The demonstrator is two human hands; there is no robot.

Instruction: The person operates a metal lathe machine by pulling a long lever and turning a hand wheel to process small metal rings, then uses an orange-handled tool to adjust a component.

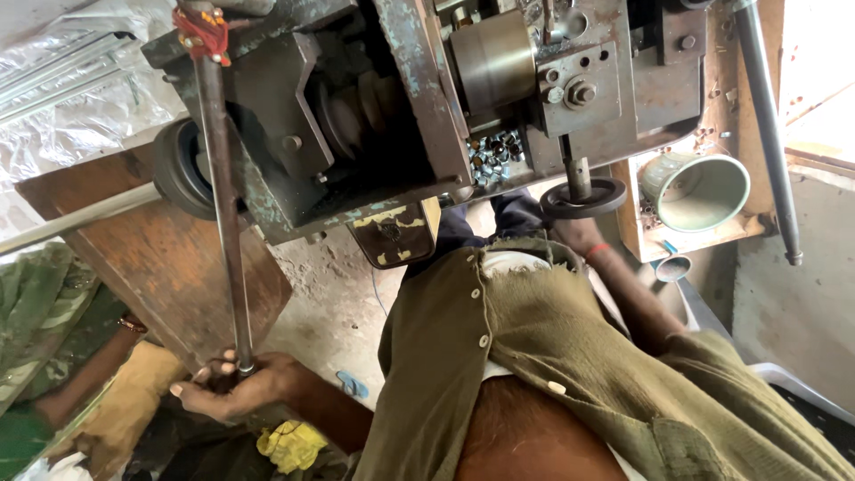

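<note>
My left hand [233, 385] is clenched around the end of the long lever rod [223, 191], my right hand [577, 233] sits at the handwheel [583, 198], its grip hidden, and finished nuts [495, 153] lie heaped in the machine [401, 107].

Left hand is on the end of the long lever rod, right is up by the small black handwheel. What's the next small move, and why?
Probably ease the rod a little with the left hand, which is closed round its lower end. The right hand is at the handwheel under the machine, though its grip is hidden, so I'd keep it steady there.
</note>
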